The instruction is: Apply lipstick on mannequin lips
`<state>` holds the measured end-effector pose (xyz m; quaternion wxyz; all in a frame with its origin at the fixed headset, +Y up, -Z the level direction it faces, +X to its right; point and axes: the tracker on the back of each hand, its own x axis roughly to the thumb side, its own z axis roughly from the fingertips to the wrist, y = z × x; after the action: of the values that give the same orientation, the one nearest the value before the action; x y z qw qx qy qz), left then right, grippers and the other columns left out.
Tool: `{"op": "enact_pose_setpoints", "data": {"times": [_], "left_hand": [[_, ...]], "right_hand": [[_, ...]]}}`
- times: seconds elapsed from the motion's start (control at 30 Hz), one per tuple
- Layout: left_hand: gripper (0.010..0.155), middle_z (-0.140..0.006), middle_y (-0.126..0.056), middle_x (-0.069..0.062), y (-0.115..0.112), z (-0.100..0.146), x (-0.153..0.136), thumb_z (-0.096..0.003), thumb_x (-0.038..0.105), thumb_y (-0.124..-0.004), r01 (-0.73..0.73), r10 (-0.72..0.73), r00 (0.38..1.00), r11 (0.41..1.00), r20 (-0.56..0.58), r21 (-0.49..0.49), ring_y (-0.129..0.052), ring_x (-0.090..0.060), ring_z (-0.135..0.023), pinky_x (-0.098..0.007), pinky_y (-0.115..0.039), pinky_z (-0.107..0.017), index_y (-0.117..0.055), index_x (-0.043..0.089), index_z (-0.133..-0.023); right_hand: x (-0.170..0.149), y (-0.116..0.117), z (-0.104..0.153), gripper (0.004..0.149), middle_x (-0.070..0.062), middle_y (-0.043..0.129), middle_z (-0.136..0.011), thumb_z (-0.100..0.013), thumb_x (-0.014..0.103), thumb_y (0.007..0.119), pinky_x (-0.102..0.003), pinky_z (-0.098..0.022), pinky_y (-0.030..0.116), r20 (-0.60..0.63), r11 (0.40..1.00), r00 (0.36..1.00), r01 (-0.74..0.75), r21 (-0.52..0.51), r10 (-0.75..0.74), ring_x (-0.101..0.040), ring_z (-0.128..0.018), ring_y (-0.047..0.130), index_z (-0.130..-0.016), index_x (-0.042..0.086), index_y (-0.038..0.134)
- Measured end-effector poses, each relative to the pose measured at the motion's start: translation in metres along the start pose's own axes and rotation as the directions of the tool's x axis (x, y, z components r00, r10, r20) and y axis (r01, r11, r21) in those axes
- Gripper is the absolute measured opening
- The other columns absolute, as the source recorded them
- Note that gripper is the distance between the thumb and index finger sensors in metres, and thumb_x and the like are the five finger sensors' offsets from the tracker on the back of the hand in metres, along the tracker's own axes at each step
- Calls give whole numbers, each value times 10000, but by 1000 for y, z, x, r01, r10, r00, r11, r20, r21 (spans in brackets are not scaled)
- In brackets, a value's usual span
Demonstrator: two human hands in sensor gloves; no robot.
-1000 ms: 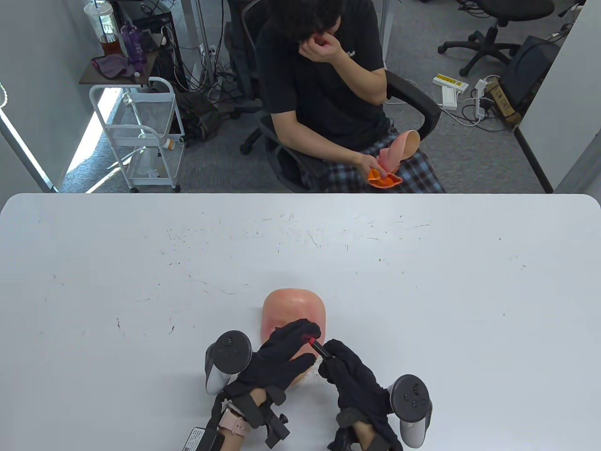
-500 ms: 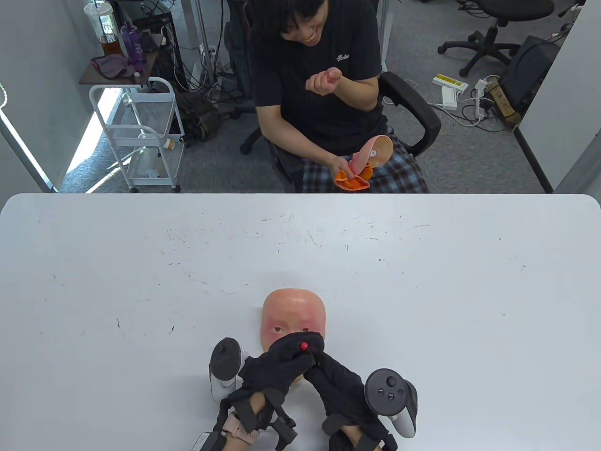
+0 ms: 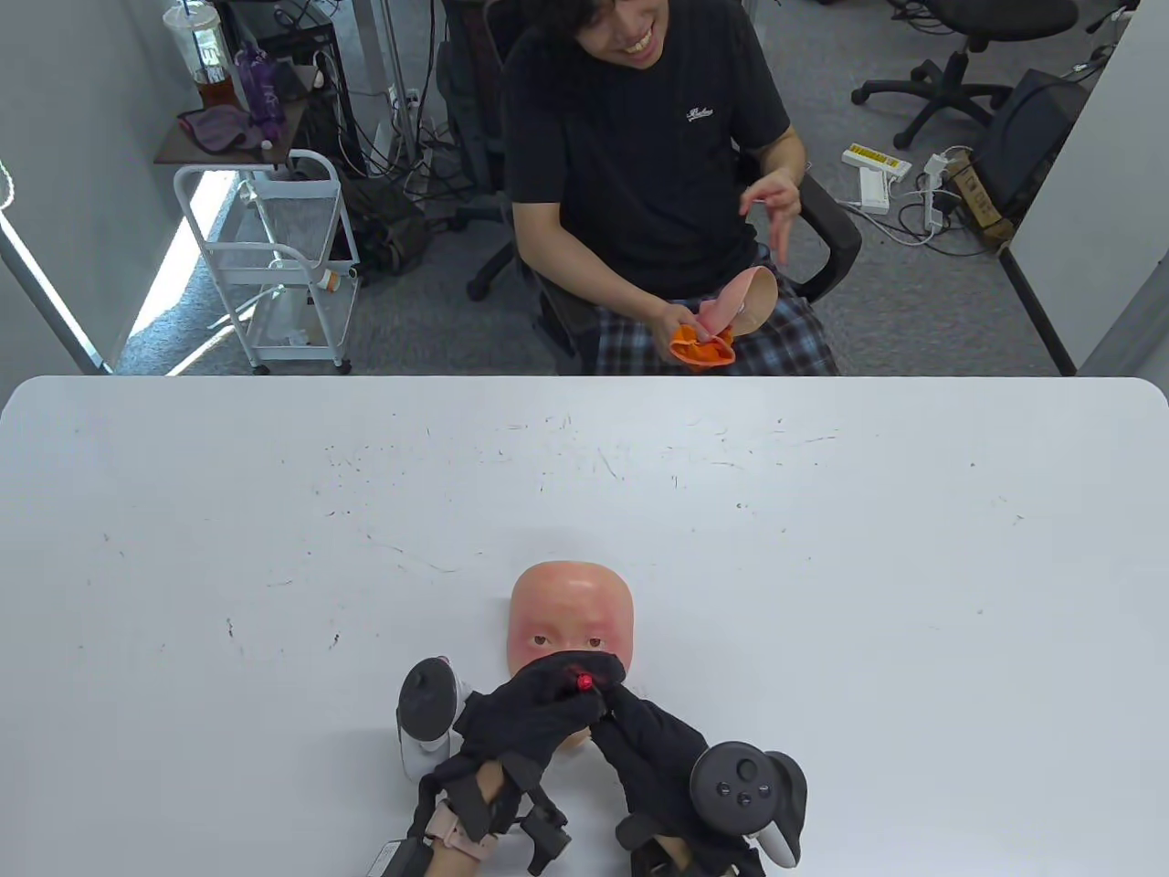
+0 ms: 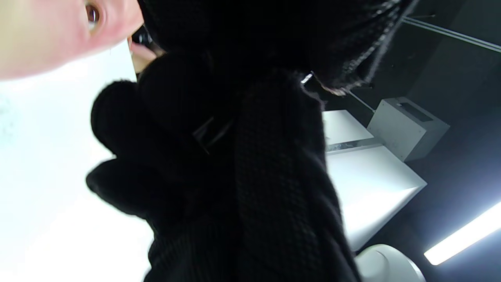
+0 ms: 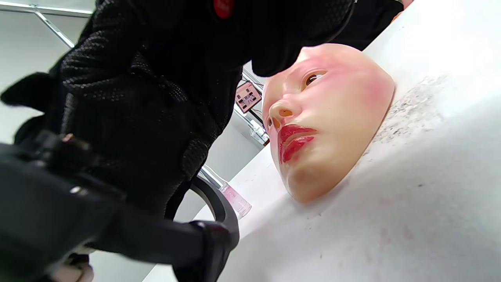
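Mannequin face (image 3: 571, 607) — beneath both hands, lips (image 5: 294, 141) red. Right hand (image 3: 653, 744) grasps lipstick (image 3: 584, 681); left hand (image 3: 539, 717) — grip unclear.

We find almost nothing legible. The shirt (image 3: 639, 137) of the seated person has a small white script logo on the chest, too small to read. The cup (image 3: 203, 55) on the side shelf carries dark print, unreadable. The yellow power strip (image 3: 877, 160) on the floor bears markings, also unreadable.
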<state>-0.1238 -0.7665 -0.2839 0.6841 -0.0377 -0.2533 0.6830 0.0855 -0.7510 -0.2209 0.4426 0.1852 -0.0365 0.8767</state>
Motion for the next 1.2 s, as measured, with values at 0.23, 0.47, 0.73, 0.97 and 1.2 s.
{"op": "enact_pose_setpoints", "data": {"times": [0.23,0.47,0.73,0.97,1.2], "left_hand": [[490,-982,-835,40,-5,0,-1,-488,552,-819,1,-1,1000,999,7,-45,-799,-254,-902,-374,-743,-622,-769,366,-939],[444,-913,-896,61,1,0,2,-442,513,-884,96,-96,995,995,29,-1,-849,-227,-863,-346,-777,-593,-837,359,-856],[495,-974,-829,-2,-3,2,-4,-484,489,-847,2,-1,1000,999,8,-54,-766,-294,-909,-417,-704,-648,-788,327,-948],[456,-882,-908,50,3,1,1,-423,487,-907,123,-122,992,992,35,-7,-859,-239,-847,-383,-776,-601,-850,341,-852],[438,-914,-855,57,-1,1,-5,-459,532,-864,55,-54,998,997,23,-52,-814,-248,-873,-392,-742,-626,-797,367,-859]], "right_hand": [[5,1,3,524,-91,920,-769,-485,403,738,-429,-475,763,-5,993,995,-103,-58,102,-318,-624,930,-934,133,752],[2,3,3,514,-103,919,-785,-480,398,745,-437,-477,765,-18,994,994,-105,-41,104,-331,-633,931,-935,158,757],[1,6,3,524,-93,926,-772,-475,405,754,-428,-475,773,-20,988,989,-145,-46,144,-319,-624,939,-927,140,759],[-1,5,3,513,-94,922,-783,-471,401,759,-432,-483,769,-24,994,994,-107,-22,106,-322,-635,934,-927,166,766],[2,6,4,518,-87,925,-775,-466,405,771,-426,-482,775,-35,988,989,-143,-50,142,-317,-630,938,-919,156,769]]}}
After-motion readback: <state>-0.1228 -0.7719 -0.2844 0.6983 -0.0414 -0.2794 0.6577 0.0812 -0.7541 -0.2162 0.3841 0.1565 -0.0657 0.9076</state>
